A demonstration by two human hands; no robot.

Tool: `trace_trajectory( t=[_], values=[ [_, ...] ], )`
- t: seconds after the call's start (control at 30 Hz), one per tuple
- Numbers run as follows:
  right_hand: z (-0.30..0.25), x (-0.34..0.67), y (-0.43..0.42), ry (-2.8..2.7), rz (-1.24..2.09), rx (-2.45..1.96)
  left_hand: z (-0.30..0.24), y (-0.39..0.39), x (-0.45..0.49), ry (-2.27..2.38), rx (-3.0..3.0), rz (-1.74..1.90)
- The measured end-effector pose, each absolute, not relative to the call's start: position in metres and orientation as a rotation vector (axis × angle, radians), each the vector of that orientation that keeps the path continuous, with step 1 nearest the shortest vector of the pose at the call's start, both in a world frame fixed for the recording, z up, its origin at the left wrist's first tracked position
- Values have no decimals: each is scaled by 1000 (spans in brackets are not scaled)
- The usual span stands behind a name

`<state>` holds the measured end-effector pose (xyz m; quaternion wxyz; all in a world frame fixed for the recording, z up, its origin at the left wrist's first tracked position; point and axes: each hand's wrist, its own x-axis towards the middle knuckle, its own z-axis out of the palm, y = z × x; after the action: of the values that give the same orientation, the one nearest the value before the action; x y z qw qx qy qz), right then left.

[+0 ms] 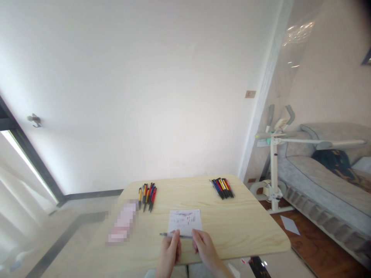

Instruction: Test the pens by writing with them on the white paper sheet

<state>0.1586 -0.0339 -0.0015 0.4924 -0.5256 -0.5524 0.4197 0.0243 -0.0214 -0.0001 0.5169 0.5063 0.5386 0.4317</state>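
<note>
Both my hands rest at the near edge of a light wooden table [246, 224]. A thin pen [174, 235] lies sideways between them. My left hand [170, 251] pinches its middle with the fingers closed. My right hand [203, 243] pinches the pen's right end, fingers closed too. Just beyond the pen lies a small white paper [185, 220] with red and dark scribbles. A bunch of several coloured pens [147, 196] lies at the far left of the table. Another bunch of several pens [222, 187] lies at the far right.
A blurred pink and white object [123, 223] lies on the table's left part. A white wall stands behind the table. To the right are a white stand with an arm [274, 170], a grey sofa [324, 181] and a scrap of paper on the wooden floor [290, 225].
</note>
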Motion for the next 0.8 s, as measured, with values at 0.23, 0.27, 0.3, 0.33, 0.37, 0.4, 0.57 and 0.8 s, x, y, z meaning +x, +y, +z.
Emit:
trace_trajectory(
  t=[0.23, 0.27, 0.3, 0.33, 0.37, 0.4, 0.57, 0.8],
  values=[
    [-2, 159, -34, -1355, 1035, -1273, -3, -20, 23, 1273, 1250, 1025],
    [-2, 159, -34, -1356, 1038, -1274, -4, -19, 23, 1269, 1252, 1027],
    [-1, 159, -34, -1357, 1041, -1274, -4, -19, 23, 1263, 1256, 1029],
    [-1, 159, -35, -1357, 1042, -1274, -5, -19, 23, 1258, 1259, 1034],
    [-1, 159, -35, -1357, 1043, -1272, -5, -19, 23, 1252, 1265, 1036],
    [-1, 159, -35, -1358, 1044, -1269, -5, -19, 23, 1250, 1271, 1039],
    [0, 159, -36, -1361, 1047, -1267, -6, -20, 23, 1268, 1274, 1017],
    [-2, 159, -35, -1369, 1034, -1266, -3, -20, 23, 1273, 1251, 1024]
  ],
)
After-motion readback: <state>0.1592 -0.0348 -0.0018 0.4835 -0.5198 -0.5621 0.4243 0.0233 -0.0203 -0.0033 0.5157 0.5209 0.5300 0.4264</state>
